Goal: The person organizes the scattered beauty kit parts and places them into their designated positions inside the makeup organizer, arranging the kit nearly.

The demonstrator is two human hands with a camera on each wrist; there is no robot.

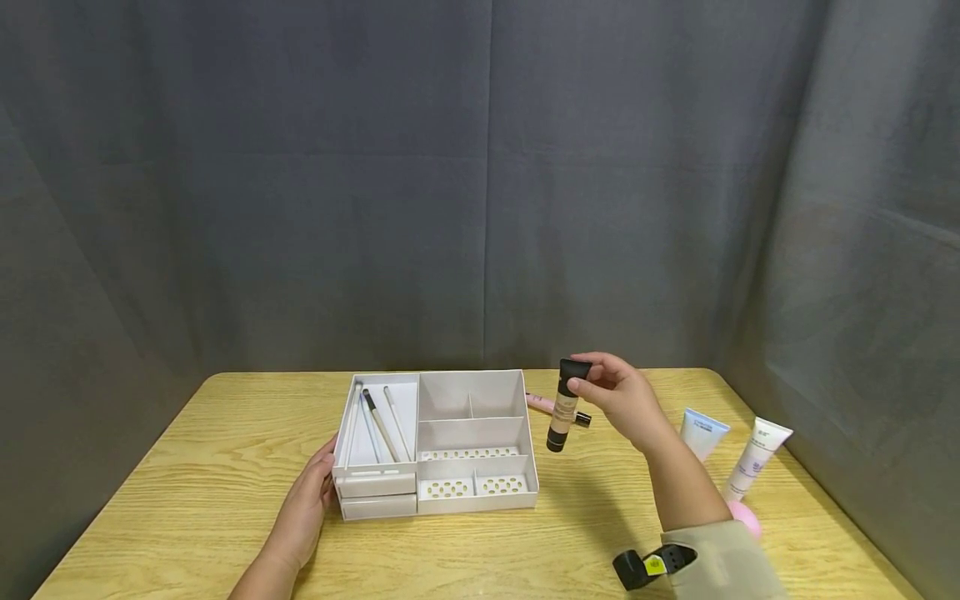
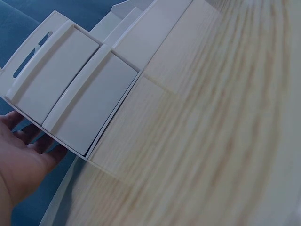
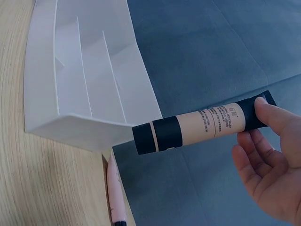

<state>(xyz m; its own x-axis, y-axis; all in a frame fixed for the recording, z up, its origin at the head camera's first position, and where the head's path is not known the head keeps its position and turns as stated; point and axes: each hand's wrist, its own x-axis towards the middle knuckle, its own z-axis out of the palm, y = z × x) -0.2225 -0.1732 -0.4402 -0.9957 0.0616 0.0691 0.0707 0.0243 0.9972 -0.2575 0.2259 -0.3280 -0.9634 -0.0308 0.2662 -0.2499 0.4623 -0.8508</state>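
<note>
My right hand (image 1: pixel 618 400) pinches the flat black end of a beige concealer tube (image 1: pixel 564 408) between thumb and fingers. The tube hangs with its black cap down, above the table just right of a white cosmetics organizer (image 1: pixel 471 505). In the right wrist view, the tube (image 3: pixel 211 123) shows printed lettering. My left hand (image 1: pixel 303 504) rests against the organizer's left side; in the left wrist view its fingers (image 2: pixel 35 136) touch that wall beside two drawers (image 2: pixel 94 96). Several slim brushes (image 1: pixel 381 425) lie in the organizer's upper left tray.
Behind the concealer, a pink tube with a black cap (image 1: pixel 540 402) lies by the organizer's right wall. At right stand a light blue tube (image 1: pixel 703 432) and a white tube (image 1: pixel 750 462), with a pink rounded object (image 1: pixel 744 518) near my sleeve. Grey curtains (image 1: pixel 480 183) surround the wooden table (image 1: pixel 187 483).
</note>
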